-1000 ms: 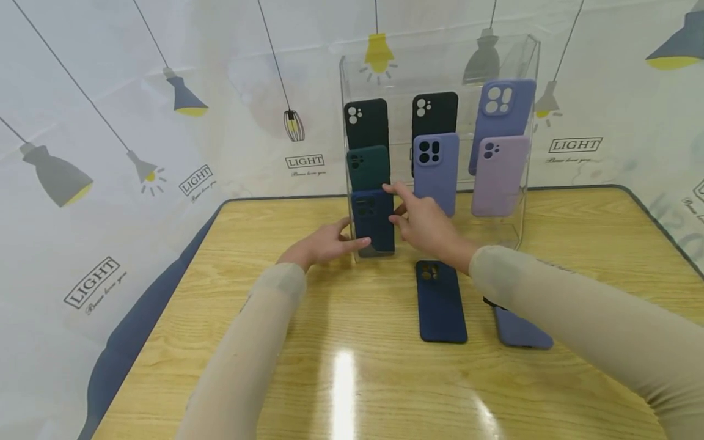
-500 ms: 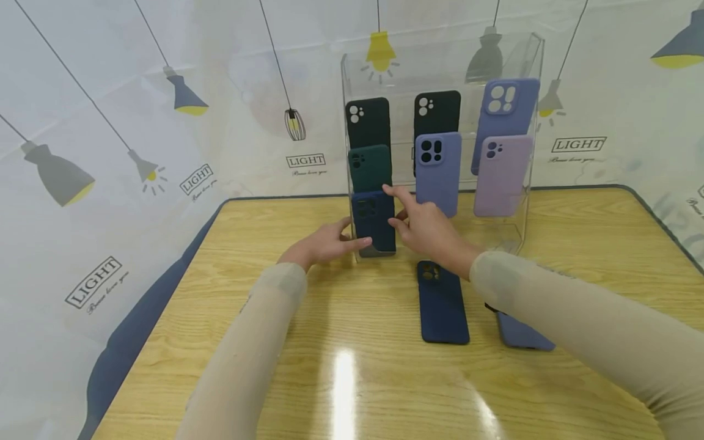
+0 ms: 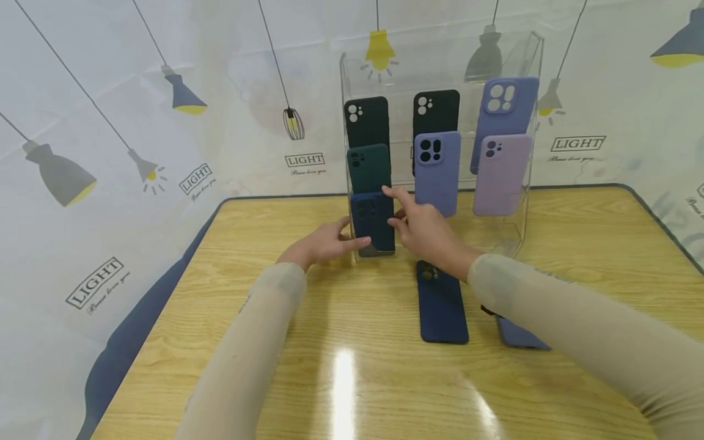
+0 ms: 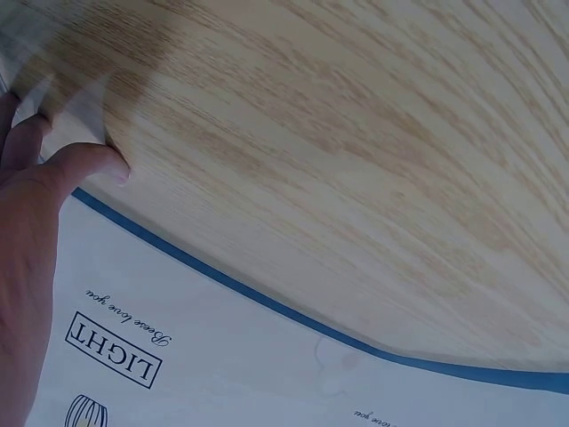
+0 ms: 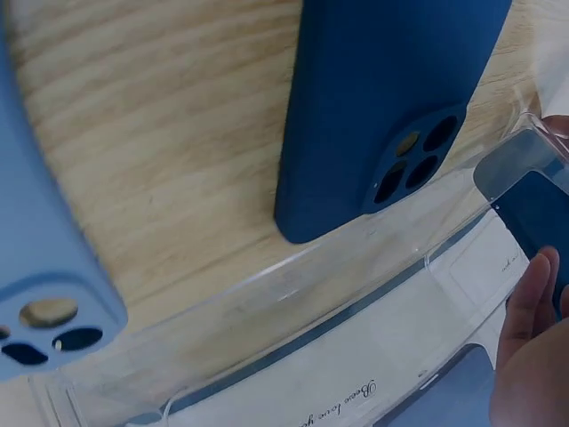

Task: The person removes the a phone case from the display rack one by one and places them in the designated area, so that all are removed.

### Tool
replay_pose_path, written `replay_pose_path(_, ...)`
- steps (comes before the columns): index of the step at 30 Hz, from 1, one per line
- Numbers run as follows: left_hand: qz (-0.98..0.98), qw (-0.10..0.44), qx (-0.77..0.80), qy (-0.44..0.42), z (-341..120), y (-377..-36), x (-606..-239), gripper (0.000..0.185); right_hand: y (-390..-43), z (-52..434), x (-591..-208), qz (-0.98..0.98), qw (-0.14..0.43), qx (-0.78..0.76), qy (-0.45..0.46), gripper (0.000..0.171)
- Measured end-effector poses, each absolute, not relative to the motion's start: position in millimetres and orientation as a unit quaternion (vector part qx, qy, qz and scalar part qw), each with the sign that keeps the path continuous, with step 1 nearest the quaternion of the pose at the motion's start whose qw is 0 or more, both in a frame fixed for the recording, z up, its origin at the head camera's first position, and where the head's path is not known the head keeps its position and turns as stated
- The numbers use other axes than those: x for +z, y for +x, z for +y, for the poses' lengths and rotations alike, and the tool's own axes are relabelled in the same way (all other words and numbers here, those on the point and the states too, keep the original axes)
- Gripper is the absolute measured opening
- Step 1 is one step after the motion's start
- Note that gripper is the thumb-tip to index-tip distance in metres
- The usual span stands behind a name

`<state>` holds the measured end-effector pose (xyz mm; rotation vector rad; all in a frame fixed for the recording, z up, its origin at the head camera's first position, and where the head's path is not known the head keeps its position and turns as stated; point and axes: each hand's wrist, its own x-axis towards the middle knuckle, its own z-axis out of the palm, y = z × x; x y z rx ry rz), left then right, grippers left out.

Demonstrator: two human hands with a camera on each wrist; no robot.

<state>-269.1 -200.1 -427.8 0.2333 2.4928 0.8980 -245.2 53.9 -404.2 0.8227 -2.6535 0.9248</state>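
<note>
A clear acrylic display stand (image 3: pixel 522 201) holds several phone cases in tiers. In its bottom left slot stands a navy case (image 3: pixel 373 223). My right hand (image 3: pixel 389 208) pinches that case's right edge, index finger at the top corner and thumb lower down. My left hand (image 3: pixel 354 233) rests with straight fingers against the stand's lower left corner, beside the same case. In the right wrist view my fingertips (image 5: pixel 532 298) sit next to the standing navy case (image 5: pixel 538 213). The left wrist view shows only my left hand (image 4: pixel 36 222) on the wood.
A second navy case (image 3: pixel 442 305) (image 5: pixel 382 116) lies flat on the wooden table (image 3: pixel 275 342) in front of the stand. A periwinkle case (image 3: pixel 519 335) (image 5: pixel 44 267) lies to its right, partly under my right forearm. A printed backdrop (image 3: pixel 110 153) surrounds the table.
Almost nothing: both hands stay at the standing navy case, and my right forearm has shifted slightly, covering a little more of the periwinkle case.
</note>
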Motion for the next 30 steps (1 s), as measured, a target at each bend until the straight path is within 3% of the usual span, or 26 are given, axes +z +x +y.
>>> replay_pose_path(5, 0.904, 0.24, 0.344, 0.086, -200.1, -269.1, -427.9, 0.11, -246.6, 52.8, -396.5, -0.892, 0.139, 0.316, 0.291, 0.063)
replay_pose_path(11, 0.912, 0.229, 0.328, 0.087, -199.4, -270.6, -429.6, 0.105, -252.3, 56.0, -358.3, -0.868, 0.215, 0.336, 0.296, 0.058)
replay_pose_path(14, 0.916, 0.223, 0.32, 0.091, -200.1, -270.3, -430.0, 0.104, -250.7, 58.8, -339.9, -0.858, 0.222, 0.355, 0.299, 0.056)
replay_pose_path(21, 0.921, 0.22, 0.307, 0.099, -202.0, -268.8, -428.8, 0.105, -233.7, 67.5, -319.1, -0.874, 0.154, 0.381, 0.259, 0.062)
replay_pose_path(30, 0.928, 0.19, 0.289, 0.139, -201.8, -271.2, -432.0, 0.086, -201.8, 68.5, -347.4, -0.882, -0.024, 0.422, 0.209, 0.068)
